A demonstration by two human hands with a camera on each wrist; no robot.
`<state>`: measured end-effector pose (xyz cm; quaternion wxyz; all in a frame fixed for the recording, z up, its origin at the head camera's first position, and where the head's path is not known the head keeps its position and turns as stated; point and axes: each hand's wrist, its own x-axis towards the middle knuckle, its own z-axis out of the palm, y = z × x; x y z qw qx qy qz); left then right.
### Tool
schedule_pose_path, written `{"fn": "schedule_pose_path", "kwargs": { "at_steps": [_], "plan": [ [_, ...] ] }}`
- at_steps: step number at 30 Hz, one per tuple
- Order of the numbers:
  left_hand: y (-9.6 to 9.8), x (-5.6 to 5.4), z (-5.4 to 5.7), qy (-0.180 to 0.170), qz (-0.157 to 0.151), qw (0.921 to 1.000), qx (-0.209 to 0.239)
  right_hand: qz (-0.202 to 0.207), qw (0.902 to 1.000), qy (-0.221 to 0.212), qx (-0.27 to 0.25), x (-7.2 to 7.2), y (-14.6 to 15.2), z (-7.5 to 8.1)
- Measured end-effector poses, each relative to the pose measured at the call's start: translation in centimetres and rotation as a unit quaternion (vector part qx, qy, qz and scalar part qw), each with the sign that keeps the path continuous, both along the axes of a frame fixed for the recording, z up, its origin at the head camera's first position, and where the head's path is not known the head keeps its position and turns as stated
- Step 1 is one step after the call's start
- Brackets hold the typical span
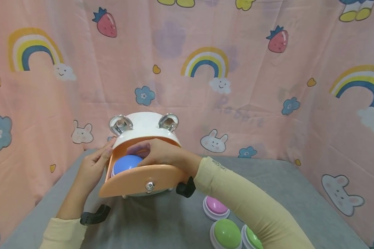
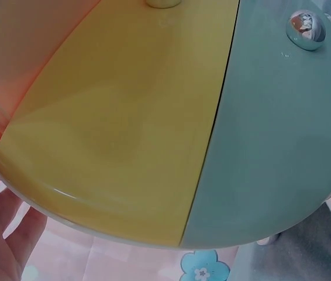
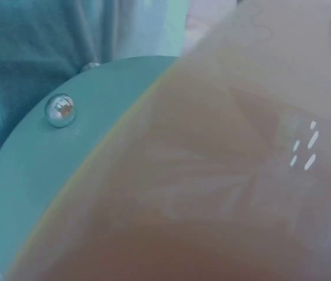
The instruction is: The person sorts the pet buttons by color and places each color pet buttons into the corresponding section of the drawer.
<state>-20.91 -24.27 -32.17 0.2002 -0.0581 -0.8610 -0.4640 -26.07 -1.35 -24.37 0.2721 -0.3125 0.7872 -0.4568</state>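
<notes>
A white rounded drawer box point(image 1: 144, 121) with two silver ear-shaped parts stands on the grey cloth. Its orange top drawer point(image 1: 127, 183) is pulled out, with a silver knob at the front. Inside, at the left end, lies a blue domed button point(image 1: 127, 164) with a pale base. My right hand point(image 1: 162, 152) reaches over the drawer front, its thumb at the button's right edge and its fingers behind. With straight fingers, my left hand point(image 1: 95, 166) rests against the left side of the box. Below, the yellow drawer front point(image 2: 119, 117) and green drawer front point(image 2: 271, 134) are pushed in.
To the right of the box sit a pink domed button point(image 1: 216, 204) and a green domed button point(image 1: 227, 233), with another green one point(image 1: 253, 238) partly under my right sleeve. Behind the table hangs a pink patterned curtain point(image 1: 180, 93). Black straps circle both wrists.
</notes>
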Motion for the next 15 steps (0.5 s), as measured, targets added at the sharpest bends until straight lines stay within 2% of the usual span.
{"fn": "schedule_pose_path", "kwargs": {
  "at_steps": [9, 15],
  "plan": [
    [0.0, 0.1, 0.1, -0.005, -0.003, 1.0000, 0.005, -0.053, 0.9952, 0.060, -0.057, 0.3, 2.9, 0.5],
    [0.0, 0.1, 0.1, -0.012, 0.000, 0.9999, 0.005, -0.042, 0.9934, 0.076, -0.074, 0.6, 5.3, 0.9]
  ]
}}
